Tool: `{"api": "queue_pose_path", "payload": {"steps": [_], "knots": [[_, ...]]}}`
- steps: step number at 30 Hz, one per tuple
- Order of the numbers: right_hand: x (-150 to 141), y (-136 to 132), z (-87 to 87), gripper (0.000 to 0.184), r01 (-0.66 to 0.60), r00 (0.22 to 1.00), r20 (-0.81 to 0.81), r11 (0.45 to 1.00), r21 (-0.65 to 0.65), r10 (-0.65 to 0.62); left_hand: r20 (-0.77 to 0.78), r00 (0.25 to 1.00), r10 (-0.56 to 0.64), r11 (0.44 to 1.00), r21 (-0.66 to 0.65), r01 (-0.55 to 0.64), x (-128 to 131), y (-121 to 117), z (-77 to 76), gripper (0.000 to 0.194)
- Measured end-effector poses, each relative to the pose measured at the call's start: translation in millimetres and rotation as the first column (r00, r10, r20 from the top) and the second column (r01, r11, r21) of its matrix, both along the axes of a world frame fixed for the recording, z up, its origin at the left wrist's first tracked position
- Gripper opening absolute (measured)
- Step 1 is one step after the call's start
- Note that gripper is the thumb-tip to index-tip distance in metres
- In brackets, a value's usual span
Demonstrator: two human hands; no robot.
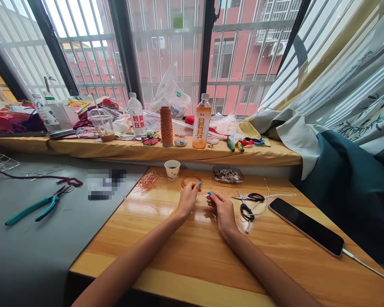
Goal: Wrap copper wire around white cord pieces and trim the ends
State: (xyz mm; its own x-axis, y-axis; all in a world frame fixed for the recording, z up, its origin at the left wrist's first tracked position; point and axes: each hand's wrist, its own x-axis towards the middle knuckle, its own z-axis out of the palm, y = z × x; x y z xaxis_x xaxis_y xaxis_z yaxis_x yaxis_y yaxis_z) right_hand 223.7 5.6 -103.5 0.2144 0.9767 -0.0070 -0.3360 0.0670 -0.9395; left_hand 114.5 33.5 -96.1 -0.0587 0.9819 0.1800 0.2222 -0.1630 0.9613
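Over the wooden table, my left hand (188, 199) is closed, thumb and fingertips pinched together; what it holds, if anything, is too small to see. Facing it, my right hand (223, 209) pinches a small whitish piece (206, 195) between thumb and fingers. Just behind my left hand lies a coil of copper-coloured wire (185, 180). A heap of short copper wire pieces (148, 182) is farther left, beside a paper cup (172, 170) with dark contents. Behind my right hand sits a clear tray (228, 175) of small shiny pieces. Black-handled scissors (251, 204) lie open to the right.
A phone (307, 226) with a white cable lies at the right. Teal-handled pliers (40, 209) rest on the grey surface (48, 264) at left. On the sill stand a spool of brown cord (166, 127), a tea bottle (201, 123) and a water bottle (136, 116).
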Motion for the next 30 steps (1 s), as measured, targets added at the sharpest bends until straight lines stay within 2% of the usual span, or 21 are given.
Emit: {"api": "queue_pose_path", "payload": {"steps": [2, 8, 12, 16, 18, 24, 30], "knots": [[1, 0, -0.1, 0.020, 0.015, 1.000, -0.016, 1.000, 0.007, -0.015, -0.003, 1.000, 0.013, 0.999, 0.031, -0.013, -1, -9, -1.0, 0.026], [-2, -3, 3.0, 0.022, -0.014, 1.000, 0.001, 1.000, 0.015, 0.014, 0.005, 0.999, -0.054, 0.995, 0.084, 0.054, 8, -26, 3.1, 0.019], [-3, -3, 3.9, 0.021, -0.022, 0.999, 0.028, 1.000, 0.014, 0.022, 0.150, 0.987, -0.051, 0.998, 0.043, 0.045, 13, -22, 1.3, 0.016], [-3, -4, 4.3, 0.019, -0.049, 0.998, 0.050, 0.999, 0.012, 0.048, 0.368, 0.928, -0.066, 0.996, -0.032, 0.084, 14, -21, -1.9, 0.018], [-3, -5, 5.1, 0.018, -0.051, 0.997, 0.054, 0.999, 0.018, 0.050, 0.430, 0.899, -0.082, 0.994, -0.027, 0.104, 15, -22, -1.4, 0.018], [-3, -8, 7.2, 0.018, -0.072, 0.995, 0.069, 0.997, 0.029, 0.070, 0.465, 0.875, -0.135, 0.991, 0.049, 0.127, 15, -19, 1.0, 0.019], [-2, -5, 6.9, 0.018, -0.137, 0.983, 0.123, 0.991, 0.007, 0.135, 0.486, 0.855, -0.183, 0.981, 0.029, 0.193, 8, -9, -1.0, 0.021]]}}
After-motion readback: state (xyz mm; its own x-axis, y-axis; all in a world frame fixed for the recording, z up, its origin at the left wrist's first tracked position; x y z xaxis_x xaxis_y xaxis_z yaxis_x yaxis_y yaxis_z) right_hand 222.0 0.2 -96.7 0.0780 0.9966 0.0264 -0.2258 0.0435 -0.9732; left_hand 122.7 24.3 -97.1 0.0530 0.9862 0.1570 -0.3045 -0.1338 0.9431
